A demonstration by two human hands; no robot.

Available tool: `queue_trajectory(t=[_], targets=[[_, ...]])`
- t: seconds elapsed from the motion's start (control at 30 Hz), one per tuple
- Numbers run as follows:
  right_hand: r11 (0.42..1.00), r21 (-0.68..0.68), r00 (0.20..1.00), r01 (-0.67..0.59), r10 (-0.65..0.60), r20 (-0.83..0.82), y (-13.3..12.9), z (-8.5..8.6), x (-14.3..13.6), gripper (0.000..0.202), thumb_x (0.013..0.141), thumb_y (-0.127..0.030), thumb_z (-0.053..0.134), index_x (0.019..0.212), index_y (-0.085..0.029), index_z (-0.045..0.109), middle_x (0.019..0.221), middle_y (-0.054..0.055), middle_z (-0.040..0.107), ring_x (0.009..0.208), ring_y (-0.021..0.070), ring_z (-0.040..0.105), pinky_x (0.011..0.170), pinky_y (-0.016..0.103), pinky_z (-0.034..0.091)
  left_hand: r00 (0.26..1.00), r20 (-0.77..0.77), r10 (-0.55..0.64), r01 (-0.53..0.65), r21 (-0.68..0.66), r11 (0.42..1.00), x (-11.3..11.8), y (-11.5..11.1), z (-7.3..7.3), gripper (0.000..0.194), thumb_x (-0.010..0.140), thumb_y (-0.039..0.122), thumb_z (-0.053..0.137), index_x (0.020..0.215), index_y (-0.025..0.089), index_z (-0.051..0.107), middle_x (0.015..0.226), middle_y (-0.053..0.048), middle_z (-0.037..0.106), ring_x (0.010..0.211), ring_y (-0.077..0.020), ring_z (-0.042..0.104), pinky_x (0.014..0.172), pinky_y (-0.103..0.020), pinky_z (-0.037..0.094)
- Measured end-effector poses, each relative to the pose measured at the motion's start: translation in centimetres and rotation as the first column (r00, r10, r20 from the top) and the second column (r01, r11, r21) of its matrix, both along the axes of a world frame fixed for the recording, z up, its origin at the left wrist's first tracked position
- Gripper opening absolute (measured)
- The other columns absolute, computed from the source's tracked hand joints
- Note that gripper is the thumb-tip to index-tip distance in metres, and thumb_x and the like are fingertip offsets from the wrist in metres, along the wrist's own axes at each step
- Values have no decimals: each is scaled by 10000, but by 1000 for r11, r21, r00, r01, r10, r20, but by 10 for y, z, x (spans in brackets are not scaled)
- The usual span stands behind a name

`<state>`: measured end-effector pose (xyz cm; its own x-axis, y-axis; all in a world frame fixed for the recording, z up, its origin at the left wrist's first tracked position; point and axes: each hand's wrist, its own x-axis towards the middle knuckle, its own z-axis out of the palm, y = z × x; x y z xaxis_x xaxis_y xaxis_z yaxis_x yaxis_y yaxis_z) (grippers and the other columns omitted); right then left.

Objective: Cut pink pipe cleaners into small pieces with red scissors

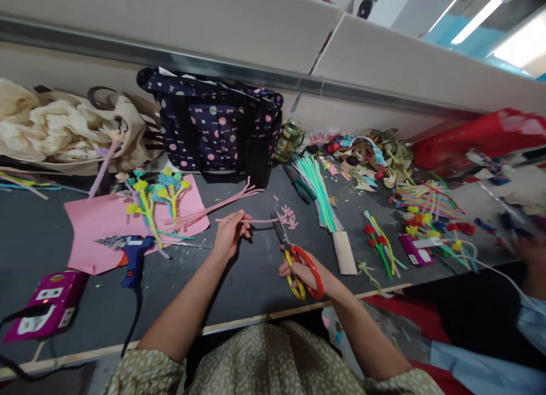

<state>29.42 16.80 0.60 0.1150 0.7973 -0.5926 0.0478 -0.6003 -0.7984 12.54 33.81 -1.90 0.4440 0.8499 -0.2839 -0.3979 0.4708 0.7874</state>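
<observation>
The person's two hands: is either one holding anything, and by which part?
Yes, both. The left hand pinches a thin pink strip near the end away from the blades; the right hand grips scissors by their red-and-yellow handles.

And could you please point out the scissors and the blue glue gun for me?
Scissors (288, 247), head view: where the blades meet the handles.
Blue glue gun (135, 252), head view: on its body, near the grip.

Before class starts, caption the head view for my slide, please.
Left hand holds a thin pink strip; right hand holds red-and-yellow scissors at its far end, beside short pink pieces.
</observation>
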Motion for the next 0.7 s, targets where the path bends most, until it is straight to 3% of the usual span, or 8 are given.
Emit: queue_trajectory(t=[0.27,0.7], targets=[[1000,9,1000,23,-23,-11,3,1,-3,561,756,-295,533,1292,-173,421,868,64,670,826,231,688,495,240,505,999,-22,-25,25,-5,1000,3,-3,-2,327,742,419,683,761,92,678,525,7,556,406,-59,443,456,-211,465],[1000,-7,998,16,-17,-65,2,-4,-1,538,801,-338,525,1306,-215,385,915,43,652,534,146,668,456,238,493,999,-30,-30,29,-18,999,5,-3,-3,330,744,416,686,760,86,684,527,0,566,408,-59,441,446,-209,462]])
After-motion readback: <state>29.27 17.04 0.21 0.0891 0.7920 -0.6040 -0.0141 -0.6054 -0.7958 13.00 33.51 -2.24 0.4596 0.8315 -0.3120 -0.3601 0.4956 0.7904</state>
